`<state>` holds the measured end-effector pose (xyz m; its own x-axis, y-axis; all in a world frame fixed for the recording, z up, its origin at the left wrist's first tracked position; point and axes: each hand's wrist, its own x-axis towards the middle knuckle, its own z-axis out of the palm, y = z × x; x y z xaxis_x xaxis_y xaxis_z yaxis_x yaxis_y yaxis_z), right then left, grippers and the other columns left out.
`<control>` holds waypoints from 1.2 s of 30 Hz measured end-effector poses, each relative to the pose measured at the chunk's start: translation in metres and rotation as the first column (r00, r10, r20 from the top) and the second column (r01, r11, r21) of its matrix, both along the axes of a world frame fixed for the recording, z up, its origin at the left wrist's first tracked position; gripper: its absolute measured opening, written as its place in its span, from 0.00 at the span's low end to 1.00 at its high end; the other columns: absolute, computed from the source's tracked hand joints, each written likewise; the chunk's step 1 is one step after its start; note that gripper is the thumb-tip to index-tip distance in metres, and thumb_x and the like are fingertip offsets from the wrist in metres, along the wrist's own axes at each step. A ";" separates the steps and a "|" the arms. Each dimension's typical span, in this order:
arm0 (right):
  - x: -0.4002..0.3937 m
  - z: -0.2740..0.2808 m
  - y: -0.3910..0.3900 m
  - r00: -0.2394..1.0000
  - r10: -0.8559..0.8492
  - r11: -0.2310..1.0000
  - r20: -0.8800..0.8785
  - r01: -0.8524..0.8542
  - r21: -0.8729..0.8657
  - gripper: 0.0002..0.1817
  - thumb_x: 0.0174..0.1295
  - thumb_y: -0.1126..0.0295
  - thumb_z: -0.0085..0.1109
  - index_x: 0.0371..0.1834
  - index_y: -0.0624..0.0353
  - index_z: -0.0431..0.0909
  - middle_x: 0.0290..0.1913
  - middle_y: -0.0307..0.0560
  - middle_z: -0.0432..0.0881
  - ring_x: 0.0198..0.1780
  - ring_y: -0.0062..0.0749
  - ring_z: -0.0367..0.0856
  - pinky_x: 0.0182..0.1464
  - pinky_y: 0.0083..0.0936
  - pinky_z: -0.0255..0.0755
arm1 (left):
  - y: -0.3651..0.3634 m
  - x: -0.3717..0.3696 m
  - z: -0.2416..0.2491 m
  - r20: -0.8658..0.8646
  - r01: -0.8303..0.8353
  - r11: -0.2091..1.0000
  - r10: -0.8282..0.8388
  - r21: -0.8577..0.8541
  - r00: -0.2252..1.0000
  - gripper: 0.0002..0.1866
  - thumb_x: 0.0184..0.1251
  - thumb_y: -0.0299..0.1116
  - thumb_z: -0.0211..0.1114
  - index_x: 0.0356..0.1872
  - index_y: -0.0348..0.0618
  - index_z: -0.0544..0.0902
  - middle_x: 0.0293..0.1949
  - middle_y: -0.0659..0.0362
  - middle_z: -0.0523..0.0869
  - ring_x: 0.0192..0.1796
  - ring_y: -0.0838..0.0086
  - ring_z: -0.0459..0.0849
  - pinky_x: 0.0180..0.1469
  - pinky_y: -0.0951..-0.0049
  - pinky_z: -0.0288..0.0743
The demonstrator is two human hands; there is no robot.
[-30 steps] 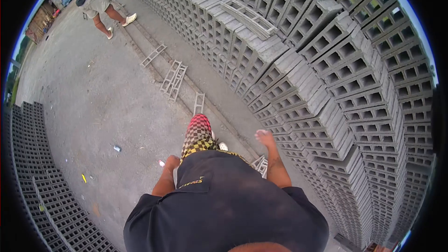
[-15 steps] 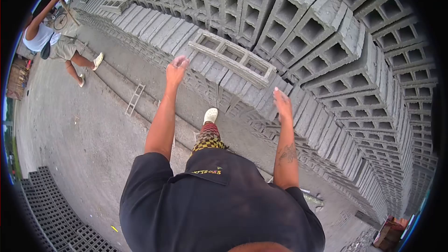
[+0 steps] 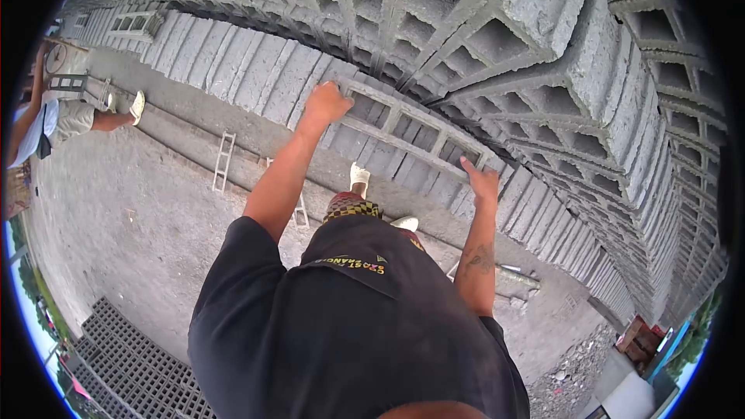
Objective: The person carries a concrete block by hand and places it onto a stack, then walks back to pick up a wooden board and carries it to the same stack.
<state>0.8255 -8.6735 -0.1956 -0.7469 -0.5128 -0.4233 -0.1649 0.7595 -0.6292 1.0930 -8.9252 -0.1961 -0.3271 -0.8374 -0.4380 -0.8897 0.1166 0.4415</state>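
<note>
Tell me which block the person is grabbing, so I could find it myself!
Start at the huge wall of stacked grey hollow concrete blocks. In front runs a lower row of blocks with flat tops. The long grey concrete block with a row of open holes lies alone across that row; the left hand and right hand are on its two ends.

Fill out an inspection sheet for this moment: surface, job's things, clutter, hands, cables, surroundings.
Surface: grey concrete yard floor.
Job's things: flat concrete block lying on the low row of blocks.
Clutter: ladder-shaped frames on the ground; rubble at lower right.
Hands: left hand grips the block's left end; right hand is on its right end, fingers partly hidden.
Cables: nothing seen.
Surroundings: tall wall of stacked hollow blocks; another person at left; stacked blocks at lower left.
</note>
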 end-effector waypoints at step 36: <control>0.079 -0.056 0.053 0.956 -0.229 0.860 -0.184 0.110 -0.499 0.15 0.49 0.79 0.55 0.43 0.66 0.71 0.39 0.51 0.79 0.40 0.30 0.75 0.45 0.23 0.66 | 0.048 0.061 -0.080 -0.696 -0.204 0.975 0.207 0.088 0.687 0.25 0.39 0.22 0.64 0.46 0.34 0.73 0.38 0.53 0.82 0.41 0.68 0.80 0.47 0.72 0.70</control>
